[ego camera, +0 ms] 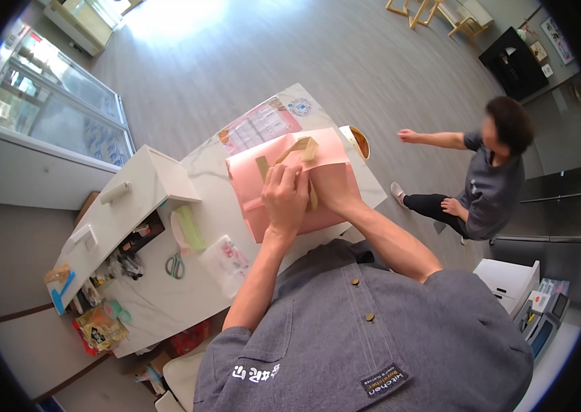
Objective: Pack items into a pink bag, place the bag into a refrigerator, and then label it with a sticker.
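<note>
A pink paper bag (254, 177) with tan ribbon handles (307, 149) lies on the white marbled table (208, 185) in front of me. My left hand (285, 193) is on the bag with its fingers curled, pinching at its opening edge beside the ribbon. From the right, my right hand (332, 186) reaches under the bag's raised pink flap, which hides its fingers. What that hand touches inside cannot be seen.
Beyond the bag lies a printed pink sheet (262, 126). To the left are scissors (175, 265), a plastic packet (226, 260), a green-wrapped pack (188, 228) and a white raised shelf (141, 177). A co-worker (493, 170) stands at right, near a white container (357, 141) at the table's edge.
</note>
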Available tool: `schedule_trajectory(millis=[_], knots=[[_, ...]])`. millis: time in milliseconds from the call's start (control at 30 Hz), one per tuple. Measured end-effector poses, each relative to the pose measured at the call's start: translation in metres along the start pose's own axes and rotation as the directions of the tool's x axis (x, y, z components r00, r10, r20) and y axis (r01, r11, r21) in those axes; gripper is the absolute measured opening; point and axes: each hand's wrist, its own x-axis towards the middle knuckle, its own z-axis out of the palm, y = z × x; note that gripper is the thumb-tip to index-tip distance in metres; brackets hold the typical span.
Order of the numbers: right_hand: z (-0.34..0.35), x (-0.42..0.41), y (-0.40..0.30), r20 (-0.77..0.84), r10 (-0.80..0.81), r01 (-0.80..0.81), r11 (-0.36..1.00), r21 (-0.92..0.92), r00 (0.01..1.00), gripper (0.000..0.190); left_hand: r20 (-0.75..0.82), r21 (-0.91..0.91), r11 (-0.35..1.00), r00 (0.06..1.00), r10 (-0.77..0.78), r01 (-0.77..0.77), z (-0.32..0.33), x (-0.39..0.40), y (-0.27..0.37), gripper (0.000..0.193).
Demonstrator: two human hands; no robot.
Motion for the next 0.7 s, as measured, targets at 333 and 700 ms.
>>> schedule_trajectory(millis=[333, 700], knots=[[-0.027, -0.010, 0.027, -0.015, -0.313, 0.313, 0.950, 0.005, 0.950, 0.017, 0.063, -0.121, 0.957, 0.964, -0.259, 0.265, -0.009, 0.009, 0.006, 0.012], [-0.157, -0.014, -0.005, -0.493, 0.231, 0.221, 0.684, 0.695, 0.839, 0.045, 0.251, -0.070, 0.997, 0.968, 0.011, 0.007, -0.021, 0.007, -0.006, 0.012]])
